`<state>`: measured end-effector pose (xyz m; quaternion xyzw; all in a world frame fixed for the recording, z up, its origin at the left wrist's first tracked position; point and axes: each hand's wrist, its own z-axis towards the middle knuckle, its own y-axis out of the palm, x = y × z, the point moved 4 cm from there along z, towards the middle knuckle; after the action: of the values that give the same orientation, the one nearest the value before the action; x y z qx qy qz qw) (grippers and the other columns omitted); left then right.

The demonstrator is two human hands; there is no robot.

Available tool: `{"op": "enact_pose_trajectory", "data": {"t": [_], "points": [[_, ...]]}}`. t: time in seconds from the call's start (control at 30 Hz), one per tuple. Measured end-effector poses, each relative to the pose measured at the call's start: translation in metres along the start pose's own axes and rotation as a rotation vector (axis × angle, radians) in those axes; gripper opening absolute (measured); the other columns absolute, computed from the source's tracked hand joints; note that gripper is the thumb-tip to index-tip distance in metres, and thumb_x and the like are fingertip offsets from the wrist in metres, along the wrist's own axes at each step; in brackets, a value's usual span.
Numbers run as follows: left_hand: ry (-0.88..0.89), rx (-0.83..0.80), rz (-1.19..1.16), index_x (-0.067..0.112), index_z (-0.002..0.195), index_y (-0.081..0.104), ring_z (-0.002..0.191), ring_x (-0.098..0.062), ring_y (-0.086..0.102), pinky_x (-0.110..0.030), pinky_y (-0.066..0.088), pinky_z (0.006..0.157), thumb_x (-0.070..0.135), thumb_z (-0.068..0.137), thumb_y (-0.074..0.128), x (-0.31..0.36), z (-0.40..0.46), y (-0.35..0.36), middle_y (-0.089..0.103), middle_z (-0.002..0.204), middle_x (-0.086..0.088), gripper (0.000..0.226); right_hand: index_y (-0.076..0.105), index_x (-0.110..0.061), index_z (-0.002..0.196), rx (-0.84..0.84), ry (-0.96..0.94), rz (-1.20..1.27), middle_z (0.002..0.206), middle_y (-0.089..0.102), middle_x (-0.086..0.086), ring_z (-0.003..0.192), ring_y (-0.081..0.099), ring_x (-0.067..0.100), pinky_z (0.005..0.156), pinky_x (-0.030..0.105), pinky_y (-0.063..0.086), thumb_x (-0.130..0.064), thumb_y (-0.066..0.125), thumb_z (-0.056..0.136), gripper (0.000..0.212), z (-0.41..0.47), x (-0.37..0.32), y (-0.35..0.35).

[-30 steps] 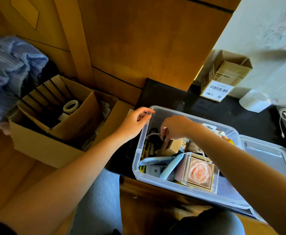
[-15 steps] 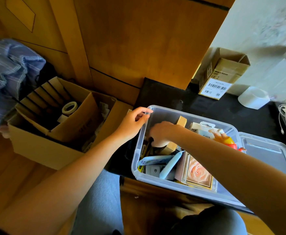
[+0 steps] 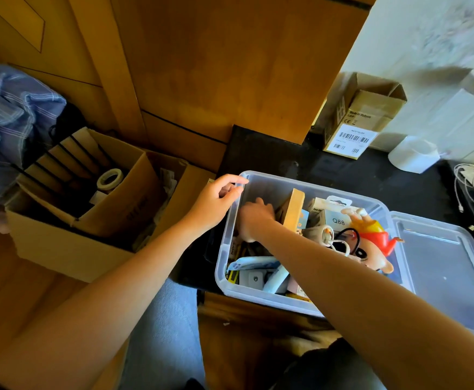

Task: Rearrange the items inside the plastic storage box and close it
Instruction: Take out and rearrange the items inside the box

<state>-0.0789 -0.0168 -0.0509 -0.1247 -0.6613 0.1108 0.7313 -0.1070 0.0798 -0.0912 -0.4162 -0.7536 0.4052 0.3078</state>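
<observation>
While left hand (image 3: 213,204) fingers curl on box (image 3: 261,298) rim (far corner), right hand (image 3: 254,220) reaches inside.

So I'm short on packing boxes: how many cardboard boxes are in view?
3: a large open box on the left floor, a smaller box nested inside it, and one by the wall. Others may be hidden.

Crammed box (image 3: 230,266): upright wooden block (image 3: 294,209) and doll (image 3: 370,243) blocking the middle; open above lid (image 3: 441,271).

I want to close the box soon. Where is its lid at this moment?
In the head view the lid lies flat at the right, beside the plastic storage box, close to the cartoon figure inside it.
</observation>
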Motion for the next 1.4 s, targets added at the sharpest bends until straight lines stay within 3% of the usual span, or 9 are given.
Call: {"op": "enact_pose_trajectory", "data": {"t": [0.23, 0.6, 0.73, 0.87, 1.0, 1.1, 1.23, 1.33, 1.4], "points": [[0.004, -0.002, 0.011, 0.012, 0.114, 0.061, 0.084, -0.038, 0.054, -0.026, 0.041, 0.073, 0.011, 0.097, 0.049, 0.005, -0.002, -0.002, 0.058, 0.092, -0.031, 0.021, 0.049, -0.012, 0.128, -0.064, -0.01, -0.06, 0.13, 0.048, 0.012, 0.127, 0.029, 0.034, 0.102, 0.046, 0.027, -0.031, 0.061, 0.084, 0.049, -0.002, -0.001, 0.001], [-0.02, 0.033, 0.013, 0.007, 0.118, 0.06, 0.071, -0.008, 0.051, -0.008, 0.039, 0.065, 0.011, 0.098, 0.048, 0.004, -0.003, 0.001, 0.053, 0.073, 0.006, 0.024, 0.035, -0.012, 0.14, -0.096, 0.089, 0.036, 0.139, 0.035, 0.015, 0.132, 0.019, 0.036, 0.11, 0.06, 0.013, -0.035, 0.06, 0.084, 0.066, -0.012, -0.013, 0.013], [-0.029, 0.018, 0.021, 0.01, 0.118, 0.06, 0.077, -0.02, 0.053, -0.015, 0.041, 0.067, 0.012, 0.098, 0.048, 0.004, -0.003, 0.0, 0.056, 0.081, -0.014, 0.024, 0.042, -0.014, 0.134, -0.012, 0.108, 0.114, 0.129, 0.045, 0.012, 0.126, 0.029, 0.034, 0.11, 0.055, 0.017, -0.036, 0.058, 0.084, 0.057, -0.016, -0.014, 0.018], [-0.042, 0.007, 0.016, 0.011, 0.114, 0.062, 0.078, -0.027, 0.051, -0.026, 0.04, 0.07, 0.011, 0.097, 0.049, 0.005, -0.002, 0.0, 0.057, 0.091, -0.03, 0.021, 0.058, -0.006, 0.107, 0.014, 0.058, 0.246, 0.104, 0.057, 0.013, 0.103, 0.051, 0.03, 0.086, 0.036, 0.039, -0.016, 0.054, 0.087, 0.023, -0.021, -0.007, -0.004], [-0.08, 0.016, 0.009, 0.013, 0.113, 0.063, 0.095, -0.016, 0.056, -0.01, 0.044, 0.075, 0.008, 0.096, 0.05, 0.008, 0.0, -0.002, 0.062, 0.108, -0.014, 0.022, 0.065, -0.005, 0.102, 0.03, 0.076, 0.405, 0.074, 0.056, 0.003, 0.077, 0.055, 0.021, 0.063, 0.028, 0.044, -0.023, 0.056, 0.089, 0.024, -0.026, 0.02, -0.042], [-0.075, 0.036, 0.109, 0.012, 0.113, 0.065, 0.101, -0.014, 0.054, -0.008, 0.042, 0.081, 0.013, 0.097, 0.051, 0.014, -0.001, -0.001, 0.056, 0.118, -0.012, 0.022, 0.069, -0.003, 0.097, 0.07, 0.039, 0.561, 0.091, 0.069, 0.012, 0.084, 0.063, 0.023, 0.072, 0.03, 0.051, -0.028, 0.059, 0.088, 0.029, -0.039, 0.044, -0.06], [0.078, 0.082, 0.489, 0.014, 0.112, 0.067, 0.119, -0.017, 0.041, -0.015, 0.024, 0.086, 0.033, 0.098, 0.045, 0.025, -0.01, 0.007, 0.042, 0.133, -0.004, 0.032, 0.067, 0.006, 0.102, 0.121, 0.074, 1.059, 0.076, 0.067, 0.013, 0.066, 0.059, 0.017, 0.068, 0.023, 0.052, -0.016, 0.059, 0.09, 0.025, -0.057, 0.058, -0.07], [0.151, 0.064, 0.619, 0.016, 0.11, 0.066, 0.107, -0.019, 0.047, -0.022, 0.03, 0.082, 0.042, 0.097, 0.044, 0.037, -0.009, 0.009, 0.057, 0.113, -0.003, 0.038, 0.054, 0.017, 0.116, 0.068, 0.095, 1.3, 0.06, 0.053, 0.007, 0.048, 0.047, 0.01, 0.045, 0.011, 0.037, -0.002, 0.047, 0.095, 0.029, -0.063, 0.057, -0.072], [0.167, 0.046, 0.644, 0.015, 0.101, 0.067, 0.089, -0.019, 0.055, -0.03, 0.037, 0.074, 0.044, 0.095, 0.047, 0.043, -0.006, 0.006, 0.063, 0.093, -0.002, 0.036, 0.059, 0.014, 0.11, 0.082, 0.074, 1.322, 0.066, 0.058, 0.007, 0.053, 0.051, 0.011, 0.048, 0.01, 0.042, -0.006, 0.052, 0.094, 0.027, -0.065, 0.058, -0.073]]}}
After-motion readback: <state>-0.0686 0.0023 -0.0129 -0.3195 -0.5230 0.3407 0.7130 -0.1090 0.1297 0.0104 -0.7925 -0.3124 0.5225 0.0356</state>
